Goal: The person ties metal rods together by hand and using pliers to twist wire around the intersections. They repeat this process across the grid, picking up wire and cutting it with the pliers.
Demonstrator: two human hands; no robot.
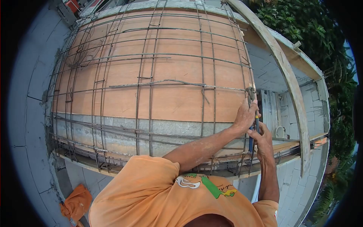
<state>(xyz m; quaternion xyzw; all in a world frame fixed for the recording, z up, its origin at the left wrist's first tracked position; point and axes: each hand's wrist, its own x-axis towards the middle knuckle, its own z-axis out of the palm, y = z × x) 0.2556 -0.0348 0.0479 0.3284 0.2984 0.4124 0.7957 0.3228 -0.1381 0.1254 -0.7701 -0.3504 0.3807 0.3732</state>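
At the right edge of the rebar mesh (151,75), the left hand (245,115) pinches the tie wire (250,92) to steady it, while the right hand (264,140) keeps its grip clenched on blue-handled pliers (250,139).

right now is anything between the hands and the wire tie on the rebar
Nothing visible: the left hand is below the wire tie, and the right hand holds the blue tool up to it.

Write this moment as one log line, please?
left hand grips right edge of rusty steel rebar grid | right hand holds blue-handled tool | orange plywood board behind
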